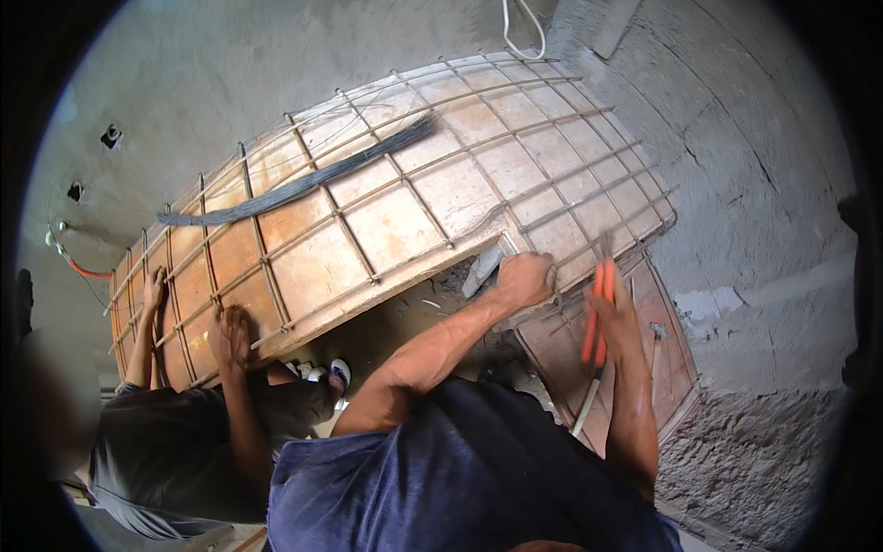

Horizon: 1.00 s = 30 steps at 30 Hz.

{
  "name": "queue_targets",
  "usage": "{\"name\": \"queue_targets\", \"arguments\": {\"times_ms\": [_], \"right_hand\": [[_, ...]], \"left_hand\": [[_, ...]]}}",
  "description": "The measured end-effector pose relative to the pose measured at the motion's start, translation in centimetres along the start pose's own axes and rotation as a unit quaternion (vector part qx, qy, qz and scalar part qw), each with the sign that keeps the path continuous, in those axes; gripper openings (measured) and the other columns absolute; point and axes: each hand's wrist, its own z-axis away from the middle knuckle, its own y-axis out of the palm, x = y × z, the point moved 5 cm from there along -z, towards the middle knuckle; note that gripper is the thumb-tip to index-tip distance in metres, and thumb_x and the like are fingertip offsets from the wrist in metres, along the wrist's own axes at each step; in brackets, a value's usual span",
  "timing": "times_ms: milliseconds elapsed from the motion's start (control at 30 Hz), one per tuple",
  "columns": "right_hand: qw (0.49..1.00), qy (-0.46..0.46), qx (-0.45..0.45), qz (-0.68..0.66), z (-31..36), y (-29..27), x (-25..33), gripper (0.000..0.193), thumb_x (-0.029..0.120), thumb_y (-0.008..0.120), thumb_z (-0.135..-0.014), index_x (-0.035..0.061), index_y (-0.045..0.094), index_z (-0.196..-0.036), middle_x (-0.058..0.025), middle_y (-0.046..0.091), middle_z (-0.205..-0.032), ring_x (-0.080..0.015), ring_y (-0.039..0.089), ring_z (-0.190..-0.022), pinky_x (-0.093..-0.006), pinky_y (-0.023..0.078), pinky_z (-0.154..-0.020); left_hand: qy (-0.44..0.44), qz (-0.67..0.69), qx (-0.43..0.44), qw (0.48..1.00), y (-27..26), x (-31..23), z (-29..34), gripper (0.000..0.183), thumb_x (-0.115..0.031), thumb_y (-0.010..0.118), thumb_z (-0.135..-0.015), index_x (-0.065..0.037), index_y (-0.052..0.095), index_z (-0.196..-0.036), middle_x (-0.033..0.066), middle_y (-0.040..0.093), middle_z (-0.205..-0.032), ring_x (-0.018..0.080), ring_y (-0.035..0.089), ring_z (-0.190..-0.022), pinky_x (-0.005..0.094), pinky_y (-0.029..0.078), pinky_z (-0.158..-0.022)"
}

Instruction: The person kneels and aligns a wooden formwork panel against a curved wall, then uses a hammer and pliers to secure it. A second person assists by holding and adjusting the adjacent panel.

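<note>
A grid of thin steel bars [395, 166] lies over a pale board panel [382, 221]. At the inner corner of the panel's cut-out, my left hand [526, 280] is closed around a steel bar, its fingertips mostly hidden. To its right, my right hand [623, 317] is shut on orange-handled pliers [602, 308], whose jaws point up at the bars near the panel's right end. The jaws are slightly blurred, so what they grip cannot be made out. A long bundle of dark tie wire [313, 182] rests across the grid.
On the left a co-worker in a dark shirt has one hand [230, 339] and another hand [154, 287] at the bars. A lower board [658, 313] with a hammer [657, 345] sits below right. Rough grey walls [754, 212] border the panel. A white cable [526, 37] hangs behind.
</note>
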Motion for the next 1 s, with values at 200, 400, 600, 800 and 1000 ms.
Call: {"name": "queue_targets", "arguments": {"times_ms": [200, 400, 600, 800, 1000], "right_hand": [[0.982, -0.097, 0.129, 0.095, -6.1, 15.0, 9.7, 0.065, 0.023, 0.064, -0.109, 0.0185, 0.042, -0.169, -0.0218, 0.069, -0.144, -0.0342, 0.075, -0.115, -0.0514, 0.059, -0.099], [0.923, -0.31, 0.06, 0.222, -5.1, 25.9, 11.7, 0.049, 0.026, 0.075, -0.1, 0.0149, 0.064, -0.146, -0.0204, 0.068, -0.132, -0.0381, 0.069, -0.117, -0.0515, 0.056, -0.099], [0.883, -0.41, -0.048, 0.222, -4.6, 17.0, 6.7, 0.026, 0.023, 0.075, -0.098, 0.0108, 0.078, -0.12, -0.0132, 0.072, -0.121, -0.0329, 0.07, -0.11, -0.0494, 0.056, -0.098], [0.89, -0.238, -0.071, 0.382, -3.0, 5.4, -2.0, 0.023, 0.027, 0.077, -0.097, 0.0079, 0.074, -0.109, -0.0123, 0.071, -0.109, -0.0356, 0.07, -0.106, -0.0505, 0.057, -0.088], [0.9, -0.171, -0.051, 0.399, -2.2, 5.9, -4.5, 0.033, 0.032, 0.081, -0.093, 0.0067, 0.073, -0.113, -0.0149, 0.07, -0.114, -0.0384, 0.069, -0.113, -0.0511, 0.058, -0.089]], "left_hand": [[-0.068, 0.104, -0.179, 0.976, 3.1, 3.3, 2.2, 0.021, -0.022, 0.068, -0.097, -0.003, 0.073, -0.106, 0.019, 0.074, -0.091, 0.0389, 0.072, -0.089, 0.0519, 0.057, -0.08], [-0.146, 0.264, -0.195, 0.933, 4.4, 5.3, 3.5, 0.026, -0.019, 0.071, -0.102, -0.008, 0.066, -0.079, -0.0048, 0.049, -0.065, 0.009, 0.047, -0.065, 0.0331, 0.043, -0.061], [-0.114, 0.077, -0.225, 0.965, 2.7, 6.4, 2.5, 0.02, -0.022, 0.074, -0.098, -0.006, 0.075, -0.086, 0.009, 0.072, -0.073, 0.0249, 0.071, -0.069, 0.0392, 0.056, -0.068], [-0.093, 0.131, -0.179, 0.971, 1.8, 3.7, 2.3, 0.023, -0.026, 0.074, -0.097, -0.003, 0.077, -0.093, 0.0207, 0.075, -0.082, 0.0396, 0.074, -0.075, 0.0495, 0.058, -0.072], [-0.108, 0.138, -0.162, 0.971, 0.4, 2.2, 3.5, 0.018, -0.017, 0.077, -0.096, 0.001, 0.078, -0.095, 0.0142, 0.072, -0.072, 0.0201, 0.067, -0.063, 0.0379, 0.055, -0.066]]}}
